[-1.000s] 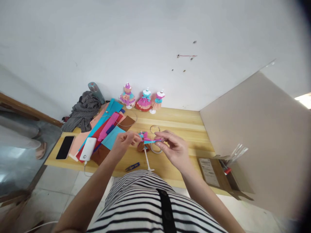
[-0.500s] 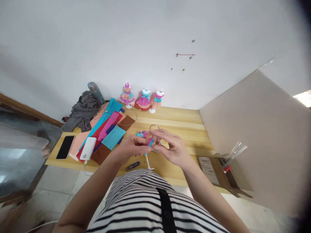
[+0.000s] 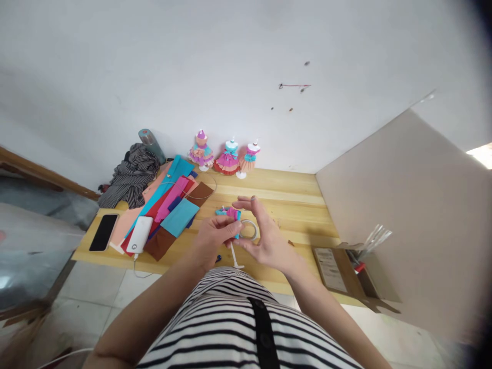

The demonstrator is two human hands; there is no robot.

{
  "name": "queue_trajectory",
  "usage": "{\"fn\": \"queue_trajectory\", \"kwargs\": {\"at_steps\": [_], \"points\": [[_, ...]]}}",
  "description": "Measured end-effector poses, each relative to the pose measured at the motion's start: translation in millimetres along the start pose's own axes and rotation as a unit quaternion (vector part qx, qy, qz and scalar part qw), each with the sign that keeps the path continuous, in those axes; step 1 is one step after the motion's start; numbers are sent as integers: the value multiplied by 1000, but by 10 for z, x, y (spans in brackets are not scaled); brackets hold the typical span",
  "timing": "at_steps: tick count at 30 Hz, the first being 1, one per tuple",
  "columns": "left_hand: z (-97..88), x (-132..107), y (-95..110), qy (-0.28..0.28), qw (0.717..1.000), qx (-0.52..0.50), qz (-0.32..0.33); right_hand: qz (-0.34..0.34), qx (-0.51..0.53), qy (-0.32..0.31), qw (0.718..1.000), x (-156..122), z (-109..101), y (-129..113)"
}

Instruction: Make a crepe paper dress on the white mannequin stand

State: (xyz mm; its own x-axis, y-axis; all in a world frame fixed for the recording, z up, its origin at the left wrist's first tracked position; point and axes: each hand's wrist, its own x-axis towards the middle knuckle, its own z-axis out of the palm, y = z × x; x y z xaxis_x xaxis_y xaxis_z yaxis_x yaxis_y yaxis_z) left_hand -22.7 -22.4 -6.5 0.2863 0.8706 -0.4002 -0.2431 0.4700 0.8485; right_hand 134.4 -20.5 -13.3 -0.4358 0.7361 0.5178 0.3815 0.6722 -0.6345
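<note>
My left hand is closed around a miniature dress form dressed in pink and blue crinkled paper. It lies tilted, its white stand pointing toward my body. On the right side of the paper, my right hand has its fingers spread and raised, with the thumb low beside the blue edge. Whether the thumb touches the paper I cannot tell. Behind the gap of that hand a pale ring-shaped roll rests on the table. The blue snips show only at one end beside my left wrist.
Three dressed miniature forms stand against the wall. Coloured paper sheets, a white power bank, a phone, a striped cloth and a flask occupy the left. A cardboard box sits at the right edge.
My right hand has opened, its fingers lifting away from the paper. My left hand has shifted slightly right and now covers most of the snips.
</note>
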Motion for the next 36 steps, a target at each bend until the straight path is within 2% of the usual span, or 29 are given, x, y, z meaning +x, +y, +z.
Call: {"fn": "queue_trajectory", "kwargs": {"at_steps": [5, 11, 16, 20, 22, 24, 27, 29, 33, 36], "points": [[26, -3, 4, -1, 1000, 2, 11, -5, 0, 1, 1000, -32, 36, 30], [-26, -10, 46, -22, 1000, -13, 0, -10, 20, 13, 1000, -49, 14, 58], [-14, -8, -1, -21, 999, -20, 19, -6, 41, -2, 999, -43, 11, 41], [-9, 69, -37, -23, 994, -101, -34, 60, 81, 12, 995, -80, 82, 75], [-36, 141, -22, -6, 982, -174, -68, 126, 128, 58, 982, -130, 162, 111], [-70, 218, 9, 30, 966, -244, -74, 198, 196, 98, 955, -187, 265, 134], [-90, 304, 59, 106, 941, -317, -46, 268, 303, 88, 911, -239, 431, 122], [-73, 327, 82, 141, 927, -346, -35, 291, 320, 81, 898, -236, 521, 100], [-36, 300, 80, 147, 914, -377, -11, 336, 349, 127, 866, -181, 575, 104], [-70, 256, 1, 130, 922, -365, 11, 353, 401, 149, 832, -145, 517, 130]]}}
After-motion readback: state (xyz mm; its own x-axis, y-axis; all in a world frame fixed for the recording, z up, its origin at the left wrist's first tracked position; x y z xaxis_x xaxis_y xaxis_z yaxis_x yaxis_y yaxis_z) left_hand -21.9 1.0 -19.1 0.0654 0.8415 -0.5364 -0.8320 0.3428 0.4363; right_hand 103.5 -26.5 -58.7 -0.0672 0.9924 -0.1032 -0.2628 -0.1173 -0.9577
